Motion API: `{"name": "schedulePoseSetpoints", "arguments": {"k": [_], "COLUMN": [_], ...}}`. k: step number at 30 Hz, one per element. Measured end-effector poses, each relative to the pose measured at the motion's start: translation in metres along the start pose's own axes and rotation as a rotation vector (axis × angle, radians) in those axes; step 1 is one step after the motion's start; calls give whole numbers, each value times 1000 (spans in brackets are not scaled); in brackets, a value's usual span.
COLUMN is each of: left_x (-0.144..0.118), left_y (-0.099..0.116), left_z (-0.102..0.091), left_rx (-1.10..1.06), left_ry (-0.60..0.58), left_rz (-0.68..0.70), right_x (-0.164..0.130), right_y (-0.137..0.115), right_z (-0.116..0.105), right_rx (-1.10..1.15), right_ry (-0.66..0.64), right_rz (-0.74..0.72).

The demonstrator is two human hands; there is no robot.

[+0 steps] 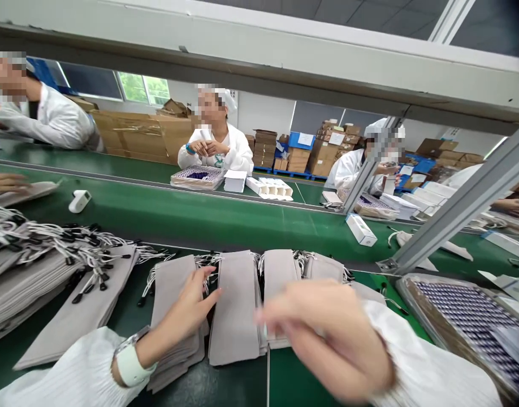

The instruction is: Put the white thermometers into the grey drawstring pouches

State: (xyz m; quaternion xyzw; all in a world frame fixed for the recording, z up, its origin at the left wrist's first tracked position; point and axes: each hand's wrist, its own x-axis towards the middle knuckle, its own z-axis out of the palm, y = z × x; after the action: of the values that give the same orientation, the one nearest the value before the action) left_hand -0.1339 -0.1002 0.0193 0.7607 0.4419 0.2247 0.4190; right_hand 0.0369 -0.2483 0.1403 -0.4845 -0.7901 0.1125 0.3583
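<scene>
Head view: right hand (327, 333) is motion-blurred and close to the lens, fingers loosely curled over the right side of a row of grey drawstring pouches (236, 308); whether it grips one cannot be told, and it hides the pouches' lower right ends. Left hand (187, 311) lies open, fingers spread flat on a pouch stack (172, 316), holding nothing. Pouches are flat grey fabric with white cords and black tips at the top, lying side by side on the green bench (238, 379) just in front of the person. A bigger heap of pouches (39, 271) sits at left, cut by the frame edge. Right, a tray (467, 322) holding dark-and-white patterned rows, partly cut off, contents unclear. White box (360, 229) on the conveyor belt (200, 217).
</scene>
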Motion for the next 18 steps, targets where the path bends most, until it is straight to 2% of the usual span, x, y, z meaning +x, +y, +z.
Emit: {"name": "schedulePoseSetpoints", "arguments": {"k": [1, 2, 4, 5, 7, 9, 10, 14, 18], "left_x": [6, 10, 15, 16, 16, 13, 12, 6, 3], "left_y": [-7, -13, -19, -19, -13, -2, 4, 23, 34], "left_z": [2, 4, 10, 12, 15, 15, 15, 14, 18], "left_rx": [-45, -79, -111, -127, -223, -355, -388, -351, -543], "left_ry": [-10, -41, -96, -117, -198, -289, -296, -175, -197], "left_rz": [-55, -95, -138, -153, -185, -212, -216, -198, -323], "right_x": [9, 15, 21, 20, 15, 9, 7, 7, 13], "right_y": [18, 37, 77, 93, 117, 129, 132, 136, 137], "right_z": [6, 14, 36, 48, 68, 80, 83, 86, 86], "right_rx": [-1, -7, -33, -46, -24, 39, 82, 239, 399], "right_ry": [-21, -64, -245, -315, -362, -348, -339, -281, -261], "right_rz": [89, 238, 494, 575, 671, 720, 741, 805, 867]}}
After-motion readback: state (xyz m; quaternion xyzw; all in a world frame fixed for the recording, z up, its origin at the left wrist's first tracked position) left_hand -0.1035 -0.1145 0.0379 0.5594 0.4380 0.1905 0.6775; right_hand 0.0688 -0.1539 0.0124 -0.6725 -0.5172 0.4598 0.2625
